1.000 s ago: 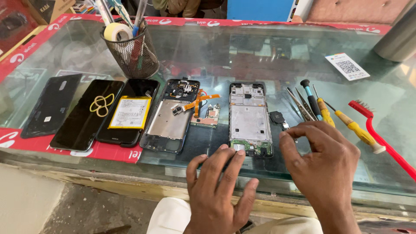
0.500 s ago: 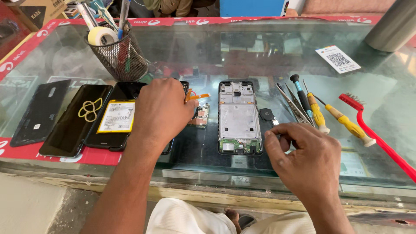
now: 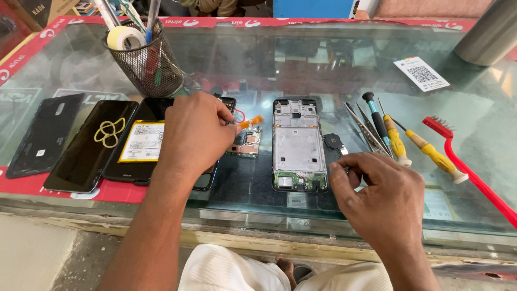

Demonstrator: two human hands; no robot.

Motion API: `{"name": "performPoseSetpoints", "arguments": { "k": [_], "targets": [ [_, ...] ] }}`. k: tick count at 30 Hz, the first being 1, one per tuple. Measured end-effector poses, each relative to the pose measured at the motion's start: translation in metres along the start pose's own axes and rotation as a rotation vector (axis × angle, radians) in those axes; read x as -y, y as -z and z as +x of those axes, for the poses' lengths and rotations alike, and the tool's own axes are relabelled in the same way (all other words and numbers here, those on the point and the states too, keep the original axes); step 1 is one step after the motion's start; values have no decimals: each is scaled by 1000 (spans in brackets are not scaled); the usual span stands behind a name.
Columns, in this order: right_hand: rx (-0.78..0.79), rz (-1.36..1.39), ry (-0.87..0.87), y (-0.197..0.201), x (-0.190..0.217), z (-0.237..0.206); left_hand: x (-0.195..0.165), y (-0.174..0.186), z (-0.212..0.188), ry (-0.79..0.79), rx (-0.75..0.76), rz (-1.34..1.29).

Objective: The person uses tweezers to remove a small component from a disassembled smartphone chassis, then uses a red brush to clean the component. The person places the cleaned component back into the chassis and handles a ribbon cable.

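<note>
The phone frame [image 3: 299, 144] lies opened with its small board [image 3: 246, 142] already out, the left hand [image 3: 196, 134] pinches the orange flex cable [image 3: 251, 122], while the right hand [image 3: 385, 199] rests near with fingertips together, so reassembly remains.

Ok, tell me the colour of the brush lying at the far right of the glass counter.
The brush is red, handle and head alike; it lies right of the yellow-handled screwdrivers. The head view shows it best.
</note>
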State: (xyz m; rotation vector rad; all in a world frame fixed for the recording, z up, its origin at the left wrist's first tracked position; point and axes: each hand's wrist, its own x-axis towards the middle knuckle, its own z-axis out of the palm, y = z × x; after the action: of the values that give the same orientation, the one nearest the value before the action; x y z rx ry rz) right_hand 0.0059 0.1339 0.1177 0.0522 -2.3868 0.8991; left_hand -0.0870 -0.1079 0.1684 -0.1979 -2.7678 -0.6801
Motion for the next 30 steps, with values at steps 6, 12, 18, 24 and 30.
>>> {"name": "performPoseSetpoints", "arguments": {
  "k": [6, 12, 18, 24, 30],
  "targets": [
    [-3, -13, 12, -1, 0, 0, 5, -5, 0, -60, -1, 59],
    [-1, -3, 11, 0, -1, 1, 3, -2, -4, -44, -15, 31],
    [-2, -12, 7, 0, 0, 1, -1, 6, -11, -78, -167, -160],
    [2, -9, -16, -1, 0, 1, 0, 9, -19, -60, -162, -410],
    [-11, -4, 1, -1, 0, 0, -13, -14, -38, -94, -9, -953]
  ]
}}
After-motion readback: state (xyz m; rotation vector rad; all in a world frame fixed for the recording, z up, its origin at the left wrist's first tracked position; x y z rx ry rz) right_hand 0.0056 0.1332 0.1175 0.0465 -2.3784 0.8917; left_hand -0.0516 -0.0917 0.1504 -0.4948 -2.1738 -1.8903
